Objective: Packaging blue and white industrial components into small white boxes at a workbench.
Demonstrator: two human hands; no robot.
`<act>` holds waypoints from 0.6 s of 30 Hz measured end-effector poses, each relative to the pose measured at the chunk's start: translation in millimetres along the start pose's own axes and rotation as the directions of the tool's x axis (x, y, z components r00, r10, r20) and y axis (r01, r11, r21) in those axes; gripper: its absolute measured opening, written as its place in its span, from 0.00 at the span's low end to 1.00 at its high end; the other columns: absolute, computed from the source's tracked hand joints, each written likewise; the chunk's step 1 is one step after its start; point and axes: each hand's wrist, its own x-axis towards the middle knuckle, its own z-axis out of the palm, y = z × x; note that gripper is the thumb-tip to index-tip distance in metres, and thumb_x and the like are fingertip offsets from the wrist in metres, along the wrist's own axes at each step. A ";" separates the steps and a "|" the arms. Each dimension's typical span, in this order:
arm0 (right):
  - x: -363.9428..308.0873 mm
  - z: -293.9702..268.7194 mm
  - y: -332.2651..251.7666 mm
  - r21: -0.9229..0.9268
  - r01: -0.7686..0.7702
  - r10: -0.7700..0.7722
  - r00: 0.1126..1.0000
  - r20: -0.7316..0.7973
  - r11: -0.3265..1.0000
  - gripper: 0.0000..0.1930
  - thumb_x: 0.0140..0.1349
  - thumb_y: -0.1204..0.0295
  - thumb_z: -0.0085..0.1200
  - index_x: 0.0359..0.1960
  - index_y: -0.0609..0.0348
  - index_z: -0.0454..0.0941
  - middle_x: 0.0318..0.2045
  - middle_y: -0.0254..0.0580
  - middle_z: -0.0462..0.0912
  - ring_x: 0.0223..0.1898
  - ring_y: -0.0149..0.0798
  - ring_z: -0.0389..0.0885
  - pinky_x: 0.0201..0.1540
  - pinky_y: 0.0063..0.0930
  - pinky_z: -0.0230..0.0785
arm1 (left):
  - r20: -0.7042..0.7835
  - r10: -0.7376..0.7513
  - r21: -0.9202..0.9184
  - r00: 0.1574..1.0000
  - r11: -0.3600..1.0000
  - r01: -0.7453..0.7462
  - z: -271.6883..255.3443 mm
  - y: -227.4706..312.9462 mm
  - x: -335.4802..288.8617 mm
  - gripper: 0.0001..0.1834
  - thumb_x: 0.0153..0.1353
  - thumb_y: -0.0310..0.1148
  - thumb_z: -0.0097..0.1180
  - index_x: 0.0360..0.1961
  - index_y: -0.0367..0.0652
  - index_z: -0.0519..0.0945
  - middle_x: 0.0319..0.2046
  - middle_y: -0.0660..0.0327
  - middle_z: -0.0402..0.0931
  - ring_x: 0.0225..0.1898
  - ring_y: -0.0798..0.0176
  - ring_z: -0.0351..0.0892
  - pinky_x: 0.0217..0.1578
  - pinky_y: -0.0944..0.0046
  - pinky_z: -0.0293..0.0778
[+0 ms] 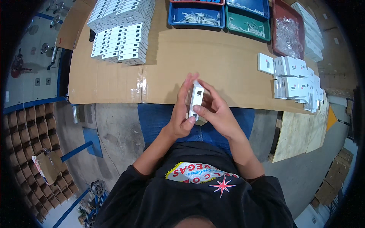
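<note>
A small flat white box (196, 99) stands on its narrow side between my hands, just over the table's near edge. Its long thin side, with small dark square marks, faces up. My left hand (180, 112) presses along its left face, with the thumb near the box's near end. From the right, my right hand (217, 110) holds it, thumb laid on the upper side and fingers bent behind. The far fingertips look slightly blurred. What lies under the box is mostly hidden by my hands.
Tall stacks of white boxes (125, 41) stand at the back left of the cardboard-covered table (182, 49). Blue (195, 26) and green trays (247, 36) of small white parts sit at the back. A dark red tray (279, 11) holds clear plastic pieces. More white boxes (292, 67) are piled at right.
</note>
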 end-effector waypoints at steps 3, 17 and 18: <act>-1.5 1.0 -2.1 -0.053 0.006 -0.006 1.000 -0.012 0.999 0.46 0.59 0.77 0.68 0.76 0.56 0.53 0.65 0.45 0.69 0.68 0.39 0.67 0.65 0.37 0.69 | -0.011 -0.217 -0.169 0.976 0.962 0.212 -1.6 14.1 1.9 0.58 0.63 0.73 0.42 0.78 0.40 0.42 0.75 0.45 0.49 0.74 0.50 0.54 0.70 0.50 0.56; -4.1 3.8 -7.9 0.111 -0.106 0.099 0.993 0.062 0.988 0.40 0.66 0.77 0.60 0.77 0.54 0.53 0.68 0.50 0.65 0.65 0.39 0.72 0.62 0.31 0.69 | -0.184 -0.193 0.055 0.964 0.977 0.206 -3.5 7.6 7.0 0.59 0.62 0.81 0.26 0.71 0.33 0.61 0.65 0.47 0.64 0.66 0.53 0.66 0.65 0.56 0.63; -4.4 3.5 -9.4 0.149 -0.153 0.146 0.988 0.058 0.977 0.41 0.66 0.78 0.60 0.77 0.53 0.51 0.65 0.52 0.68 0.61 0.37 0.75 0.60 0.30 0.70 | -0.183 -0.194 0.054 0.964 0.977 0.207 -5.3 6.0 8.2 0.59 0.62 0.81 0.26 0.71 0.33 0.61 0.65 0.47 0.64 0.66 0.53 0.66 0.65 0.56 0.63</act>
